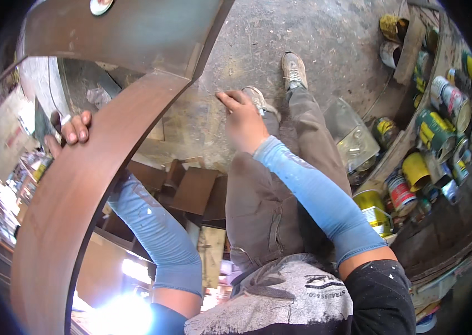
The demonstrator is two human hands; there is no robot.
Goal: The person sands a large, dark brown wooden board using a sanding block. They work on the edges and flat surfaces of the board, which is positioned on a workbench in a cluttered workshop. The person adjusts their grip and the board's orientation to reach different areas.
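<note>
A long brown wooden board (102, 145) runs from the lower left up to a wider brown panel (119, 33), meeting it at a corner. My left hand (74, 129) grips the far edge of the board, fingertips lying on its top face; the forearm passes beneath and the rest of that hand is hidden. Apart from the wood, my right hand (244, 123) hovers above my shoes and knee, right of the corner. Its fingers stretch toward the board, and nothing shows in them, though part of the hand is blurred. A small round white dish (100, 5) sits on the panel.
Several paint cans (434, 134) lie piled along the right, with a yellow bucket (372, 212) nearer me. A clear plastic container (356, 139) stands beside my leg. Brown wooden pieces (194, 190) lie under the board. Worn concrete floor (264, 28) stretches ahead.
</note>
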